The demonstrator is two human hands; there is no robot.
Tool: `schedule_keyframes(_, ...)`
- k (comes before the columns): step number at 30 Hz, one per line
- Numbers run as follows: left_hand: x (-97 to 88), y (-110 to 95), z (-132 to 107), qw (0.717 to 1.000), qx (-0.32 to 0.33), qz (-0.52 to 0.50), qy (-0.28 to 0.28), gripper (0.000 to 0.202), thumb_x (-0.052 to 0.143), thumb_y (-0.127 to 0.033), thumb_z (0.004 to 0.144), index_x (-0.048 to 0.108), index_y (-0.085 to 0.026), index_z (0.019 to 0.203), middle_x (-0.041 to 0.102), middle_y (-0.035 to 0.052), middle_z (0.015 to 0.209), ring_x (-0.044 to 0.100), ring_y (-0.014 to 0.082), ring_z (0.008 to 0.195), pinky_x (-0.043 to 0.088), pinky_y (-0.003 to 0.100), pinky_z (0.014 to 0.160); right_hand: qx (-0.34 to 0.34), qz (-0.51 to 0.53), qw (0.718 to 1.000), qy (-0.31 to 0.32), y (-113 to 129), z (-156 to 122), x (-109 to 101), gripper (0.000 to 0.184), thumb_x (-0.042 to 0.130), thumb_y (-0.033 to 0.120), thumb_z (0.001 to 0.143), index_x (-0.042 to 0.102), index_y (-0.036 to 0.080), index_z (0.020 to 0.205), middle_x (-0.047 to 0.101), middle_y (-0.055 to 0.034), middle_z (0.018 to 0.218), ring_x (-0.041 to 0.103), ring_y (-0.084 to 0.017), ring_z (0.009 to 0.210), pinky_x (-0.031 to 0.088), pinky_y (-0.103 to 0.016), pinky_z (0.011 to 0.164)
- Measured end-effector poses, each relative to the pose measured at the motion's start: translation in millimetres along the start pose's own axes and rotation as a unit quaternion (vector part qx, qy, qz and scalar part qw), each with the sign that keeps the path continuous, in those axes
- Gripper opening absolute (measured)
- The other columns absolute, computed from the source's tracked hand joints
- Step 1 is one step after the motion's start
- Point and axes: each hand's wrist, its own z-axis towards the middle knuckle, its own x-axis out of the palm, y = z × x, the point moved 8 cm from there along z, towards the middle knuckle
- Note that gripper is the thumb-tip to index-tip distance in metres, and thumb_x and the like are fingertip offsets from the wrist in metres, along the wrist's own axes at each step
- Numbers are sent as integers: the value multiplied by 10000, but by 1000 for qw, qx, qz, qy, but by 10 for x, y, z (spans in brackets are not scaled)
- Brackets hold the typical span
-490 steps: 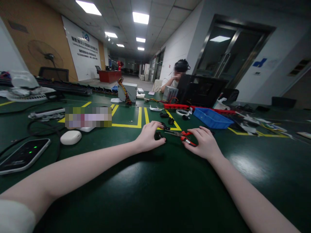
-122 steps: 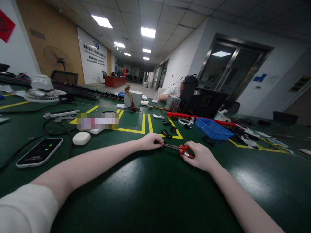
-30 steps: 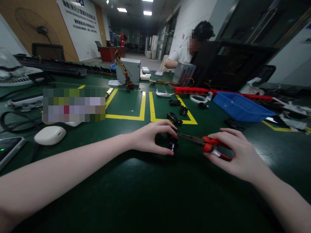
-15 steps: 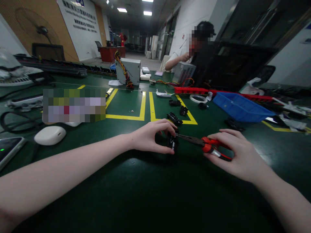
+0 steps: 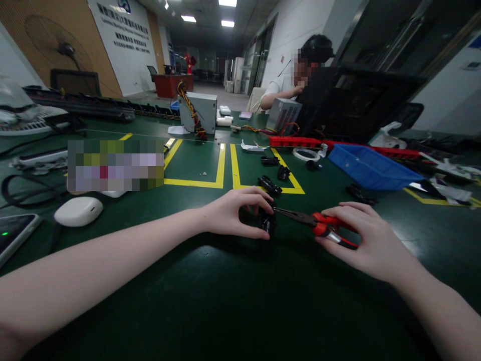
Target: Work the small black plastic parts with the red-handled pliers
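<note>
Between the thumb and fingers of my left hand (image 5: 240, 213) is a small black plastic part (image 5: 267, 222), held just above or on the green table. My right hand (image 5: 370, 243) is wrapped round the red and black handles of long-nose pliers (image 5: 319, 224). Their jaws point left, and the tips meet the upper side of the black part by my left fingertips. Whether the tips grip anything cannot be made out. Beyond my left hand lie similar black parts (image 5: 269, 184), and another black part (image 5: 361, 193) lies beyond my right hand.
A blue bin (image 5: 376, 168) stands at the right, before a red strip (image 5: 349, 147). Yellow tape (image 5: 195, 182) marks the green table. A metal power supply (image 5: 205, 113) stands farther back. At left lie a white case (image 5: 78, 211) and a phone (image 5: 18, 233). A person (image 5: 285, 93) sits opposite.
My hands, the black part and the pliers stay almost where they were. Across the table, the person's head and arm have shifted slightly.
</note>
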Motion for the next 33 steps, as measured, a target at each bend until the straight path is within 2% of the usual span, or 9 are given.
schedule_keyframes(16, 26, 56, -9, 999, -21, -24, 7, 457, 767, -334, 735, 641, -184, 1148, 535, 126, 1296, 528, 282, 1191, 472, 441, 969, 42, 28, 999, 19, -49, -19, 59, 272, 619, 409, 762, 606, 241, 976, 675, -75, 919, 624, -294, 894, 501, -464, 754)
schedule_keyframes(26, 14, 82, -15, 998, -49, -30, 19, 421, 767, -336, 736, 651, -196, 1116, 516, 117, 1316, 528, 293, 1191, 468, 470, 961, 40, 27, 999, 25, -35, 0, 48, 276, 620, 421, 761, 608, 244, 972, 684, -74, 926, 634, -300, 881, 505, -477, 742)
schedule_keyframes(33, 1, 80, -8, 998, -52, -25, 6, 420, 776, -326, 728, 645, -185, 1101, 528, 124, 1301, 551, 288, 1153, 486, 438, 918, 44, 29, 998, 24, -54, -12, 61, 260, 613, 420, 774, 607, 259, 979, 687, -68, 932, 641, -302, 885, 517, -479, 727)
